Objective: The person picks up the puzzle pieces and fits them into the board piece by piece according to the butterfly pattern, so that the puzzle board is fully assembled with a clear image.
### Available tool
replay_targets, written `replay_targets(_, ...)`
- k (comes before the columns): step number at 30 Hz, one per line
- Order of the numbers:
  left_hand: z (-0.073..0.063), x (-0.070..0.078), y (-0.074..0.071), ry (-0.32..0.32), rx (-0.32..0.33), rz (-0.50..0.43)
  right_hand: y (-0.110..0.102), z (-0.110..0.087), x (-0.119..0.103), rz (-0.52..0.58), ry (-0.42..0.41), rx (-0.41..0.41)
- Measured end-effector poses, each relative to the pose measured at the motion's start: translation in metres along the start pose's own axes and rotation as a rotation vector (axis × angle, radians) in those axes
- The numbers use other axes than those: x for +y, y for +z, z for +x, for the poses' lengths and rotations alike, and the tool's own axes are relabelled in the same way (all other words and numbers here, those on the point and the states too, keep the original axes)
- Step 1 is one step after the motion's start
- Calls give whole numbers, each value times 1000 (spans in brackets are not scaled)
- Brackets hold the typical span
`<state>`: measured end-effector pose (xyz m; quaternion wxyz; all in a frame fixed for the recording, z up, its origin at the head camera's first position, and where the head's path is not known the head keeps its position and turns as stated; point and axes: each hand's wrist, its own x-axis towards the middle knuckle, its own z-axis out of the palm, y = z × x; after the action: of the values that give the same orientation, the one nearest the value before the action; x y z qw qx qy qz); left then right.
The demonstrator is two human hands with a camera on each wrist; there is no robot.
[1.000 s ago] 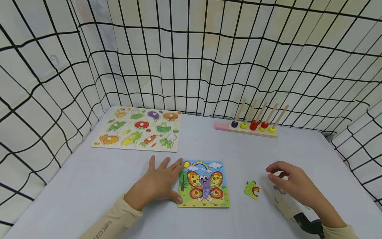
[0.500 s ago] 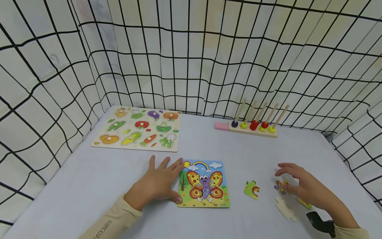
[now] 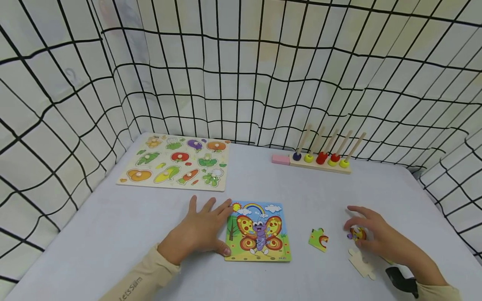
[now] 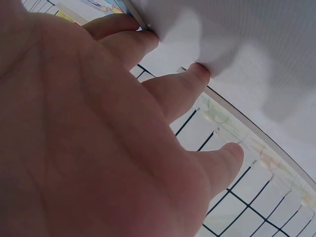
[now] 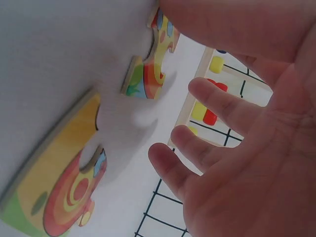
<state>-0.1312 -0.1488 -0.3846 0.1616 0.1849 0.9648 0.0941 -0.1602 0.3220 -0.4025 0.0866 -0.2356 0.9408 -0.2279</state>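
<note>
though beside one puzzle board (image 3: 259, 229), four pieces (image 3: 315, 238): left grip (image 3: 197, 233), right grip (image 3: 385, 238) splayed, empty

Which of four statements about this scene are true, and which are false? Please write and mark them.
1. The left hand touches the square, colourful butterfly picture. True.
2. The green, red-curved jigsaw piece lies on that picture. False: it lies on the white cloth.
3. The flat, cream jigsaw piece lies near the right hand. True.
4. The pink rectangular block is at the wooden bead rack's right end. False: in the head view, left end.
</note>
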Motion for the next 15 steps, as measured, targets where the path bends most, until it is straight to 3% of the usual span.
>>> replay_targets(15, 0, 2, -1, -9, -2, -4, 1, 2, 2, 15, 21, -22)
